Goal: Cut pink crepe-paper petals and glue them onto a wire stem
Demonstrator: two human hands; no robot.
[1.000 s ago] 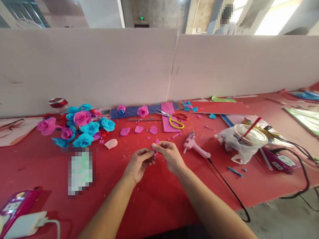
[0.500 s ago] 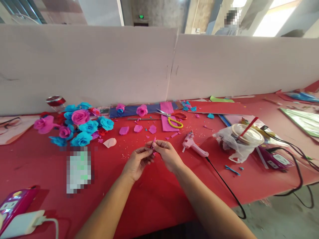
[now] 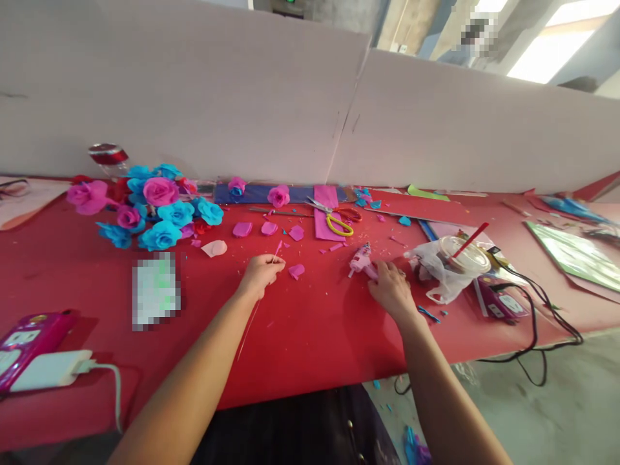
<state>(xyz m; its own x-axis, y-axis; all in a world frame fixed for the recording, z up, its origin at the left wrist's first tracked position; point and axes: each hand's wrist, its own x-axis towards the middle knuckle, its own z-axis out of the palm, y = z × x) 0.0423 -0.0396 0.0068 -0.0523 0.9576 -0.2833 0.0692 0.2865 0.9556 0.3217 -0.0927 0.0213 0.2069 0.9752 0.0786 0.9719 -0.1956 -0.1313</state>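
Between the fingers of my left hand (image 3: 261,274) is a thin stem with a small pink paper tip (image 3: 278,247) at its upper end. A loose pink paper petal (image 3: 296,271) lies on the red table just right of that hand. My right hand (image 3: 391,286) is over the handle of a pink glue gun (image 3: 361,259), its fingers curled around it; the gun lies on the table with its nozzle toward the left. Pink petal pieces (image 3: 242,229) and scissors with yellow and red handles (image 3: 340,224) lie farther back.
Pink and blue paper roses (image 3: 161,192) are bunched at the left. A bagged cup with a red straw (image 3: 462,255) stands right of the glue gun, beside a power strip (image 3: 501,303) and black cables. A white partition (image 3: 194,97) borders the back; another power strip (image 3: 29,336) lies at left.
My right hand has left my left hand and moved right onto the glue gun. A pink petal now lies on the table beside my left hand, which keeps the stem. The view has tilted down.
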